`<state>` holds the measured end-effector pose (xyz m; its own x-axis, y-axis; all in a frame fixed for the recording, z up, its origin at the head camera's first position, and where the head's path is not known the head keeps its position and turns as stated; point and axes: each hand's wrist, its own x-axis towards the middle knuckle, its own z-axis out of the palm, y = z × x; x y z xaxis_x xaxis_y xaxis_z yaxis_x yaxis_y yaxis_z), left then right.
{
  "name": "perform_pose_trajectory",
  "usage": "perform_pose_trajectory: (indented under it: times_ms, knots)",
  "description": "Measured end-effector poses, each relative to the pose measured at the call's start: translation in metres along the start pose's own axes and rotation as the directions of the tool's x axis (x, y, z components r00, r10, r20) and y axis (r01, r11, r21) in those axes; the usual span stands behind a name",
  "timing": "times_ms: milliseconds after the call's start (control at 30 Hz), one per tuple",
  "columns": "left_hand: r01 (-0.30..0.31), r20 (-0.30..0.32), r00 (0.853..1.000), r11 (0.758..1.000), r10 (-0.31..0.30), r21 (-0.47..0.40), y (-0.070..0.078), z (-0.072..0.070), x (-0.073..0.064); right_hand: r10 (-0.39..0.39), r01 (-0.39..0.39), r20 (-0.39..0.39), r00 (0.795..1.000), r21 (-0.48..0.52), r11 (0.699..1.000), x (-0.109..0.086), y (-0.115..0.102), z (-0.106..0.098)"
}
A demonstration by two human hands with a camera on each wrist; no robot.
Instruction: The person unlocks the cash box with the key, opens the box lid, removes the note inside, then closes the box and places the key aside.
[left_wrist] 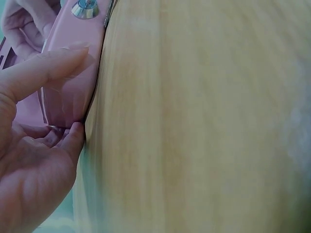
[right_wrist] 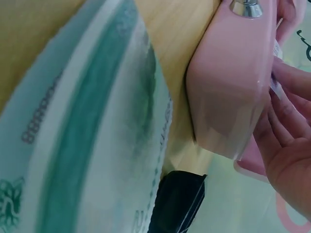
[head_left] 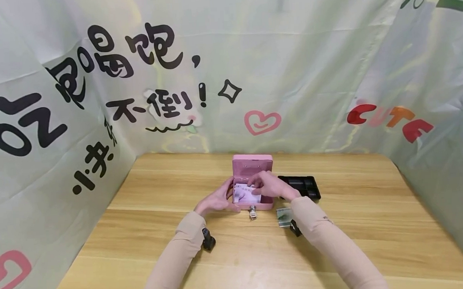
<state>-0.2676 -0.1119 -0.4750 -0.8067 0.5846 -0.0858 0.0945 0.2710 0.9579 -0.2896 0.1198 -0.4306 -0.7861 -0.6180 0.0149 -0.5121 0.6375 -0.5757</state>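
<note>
A small pink cash box [head_left: 252, 158] stands on the table with its lid raised. Keys [head_left: 253, 213] hang from the lock on its front. Inside lies a pale pinkish banknote [head_left: 244, 196]. My left hand [head_left: 217, 199] grips the box's front left corner, thumb along the front wall and fingers at the side. My right hand [head_left: 271, 185] reaches in over the right wall, its thumb and fingers pinching the banknote's edge, which shows as a pale sliver in the right wrist view. The box's floor is mostly hidden by the note and hand.
A black compartment tray [head_left: 316, 187] lies right of the box, partly behind my right forearm. A green-and-white banknote [head_left: 283, 215] rests on the wooden table [head_left: 246, 263] nearer me, partly under that forearm. Printed cloth walls [head_left: 312, 91] stand behind and at both sides.
</note>
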Motion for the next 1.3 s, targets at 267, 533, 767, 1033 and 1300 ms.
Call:
perform_pose_trajectory:
  times_ms: [267,533,767,1033,1300]
  knots:
    - [0.007,-0.002,1.000,1.000,-0.007,-0.004,-0.001,0.000,0.000,0.000,0.002,-0.016,1.000,0.080,0.997,-0.009,-0.003,-0.001]
    - [0.001,0.007,1.000,1.000,-0.001,-0.017,0.001,0.000,-0.001,0.065,-0.018,-0.180,0.982,0.254,0.967,-0.017,-0.001,0.004]
    - [0.009,-0.008,1.000,1.000,-0.009,-0.012,0.002,0.001,-0.002,0.127,-0.028,-0.264,0.956,0.350,0.936,-0.025,-0.004,0.006]
    - [0.030,-0.010,1.000,0.999,-0.030,-0.012,0.003,0.001,-0.002,0.203,-0.040,-0.308,0.929,0.461,0.886,-0.035,-0.005,0.006]
    - [0.023,-0.008,1.000,1.000,-0.023,-0.017,0.001,0.000,-0.001,0.246,-0.014,-0.336,0.909,0.566,0.824,-0.050,-0.004,0.002]
